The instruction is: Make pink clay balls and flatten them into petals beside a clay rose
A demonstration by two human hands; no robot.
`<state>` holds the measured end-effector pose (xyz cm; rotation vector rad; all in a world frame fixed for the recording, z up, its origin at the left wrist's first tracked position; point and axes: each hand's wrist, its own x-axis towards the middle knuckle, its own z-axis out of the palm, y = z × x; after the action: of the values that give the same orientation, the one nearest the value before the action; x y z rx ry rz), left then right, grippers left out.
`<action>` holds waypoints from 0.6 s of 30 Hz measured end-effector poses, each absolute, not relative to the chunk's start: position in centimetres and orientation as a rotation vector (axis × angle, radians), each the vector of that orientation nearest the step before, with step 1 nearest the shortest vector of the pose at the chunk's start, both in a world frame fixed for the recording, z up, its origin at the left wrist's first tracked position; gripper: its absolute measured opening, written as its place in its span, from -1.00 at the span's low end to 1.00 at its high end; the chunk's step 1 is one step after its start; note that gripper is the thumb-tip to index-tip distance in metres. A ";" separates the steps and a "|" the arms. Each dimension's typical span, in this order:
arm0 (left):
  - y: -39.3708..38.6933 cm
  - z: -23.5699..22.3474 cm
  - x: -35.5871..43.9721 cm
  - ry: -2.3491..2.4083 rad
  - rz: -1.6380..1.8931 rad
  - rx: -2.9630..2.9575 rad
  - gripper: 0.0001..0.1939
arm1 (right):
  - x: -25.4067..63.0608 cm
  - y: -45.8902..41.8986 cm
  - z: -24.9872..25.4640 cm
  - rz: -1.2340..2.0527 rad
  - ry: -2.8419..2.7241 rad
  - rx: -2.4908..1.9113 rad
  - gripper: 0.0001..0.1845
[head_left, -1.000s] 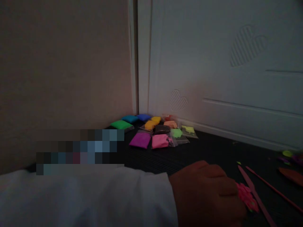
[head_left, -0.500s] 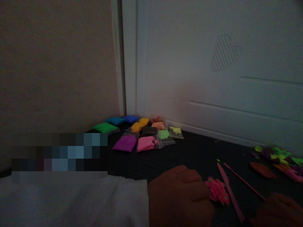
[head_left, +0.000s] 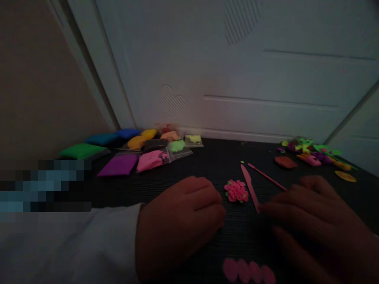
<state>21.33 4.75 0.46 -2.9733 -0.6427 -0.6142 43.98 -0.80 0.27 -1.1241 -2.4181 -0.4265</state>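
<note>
My left hand (head_left: 183,221) rests on the dark tabletop with its fingers curled in. Its palm side is hidden, and nothing shows in it. To its right sits a pink clay flower cluster (head_left: 236,191) with small green bits. My right hand (head_left: 319,225) is open, thumb apart from the fingers. Its fingertips are at the handle end of a pink plastic knife (head_left: 250,187); whether they touch it I cannot tell. A thin pink modelling stick (head_left: 266,176) runs partly behind that hand. Between my hands, at the bottom edge, lies a row of several overlapping flat pink clay discs (head_left: 243,271).
Several bags of coloured clay, among them a purple one (head_left: 118,165) and a pink one (head_left: 151,159), lie at the back left. A reddish-brown leaf-shaped piece (head_left: 286,162) and a heap of colourful clay shapes (head_left: 310,152) are at the back right. A white panel (head_left: 237,114) stands behind the table.
The view has swung right and down, bringing the pink discs and more of my right hand into sight. My right hand now shows near the knife's handle; my left hand stays curled.
</note>
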 end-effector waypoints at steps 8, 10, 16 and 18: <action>5.5 0.6 21.3 -0.496 -0.526 -3.043 -0.80 | 44.1 -0.5 1.5 -0.673 -2.396 -1.338 -0.77; 5.6 0.6 21.3 -0.468 -0.510 -3.038 -0.78 | 44.6 -0.3 1.6 -0.723 -2.432 -1.361 -0.75; 5.9 0.5 21.2 -0.393 -0.540 -2.993 -0.81 | 46.0 0.4 1.4 -0.911 -2.377 -1.266 -0.77; 6.0 0.4 21.3 -0.383 -0.556 -2.978 -0.83 | 46.2 0.5 1.2 -0.911 -2.375 -1.228 -0.77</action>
<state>21.27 5.96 0.41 -2.9784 -0.3830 -0.5558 46.22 0.45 1.19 -1.2277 -2.3749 -0.9106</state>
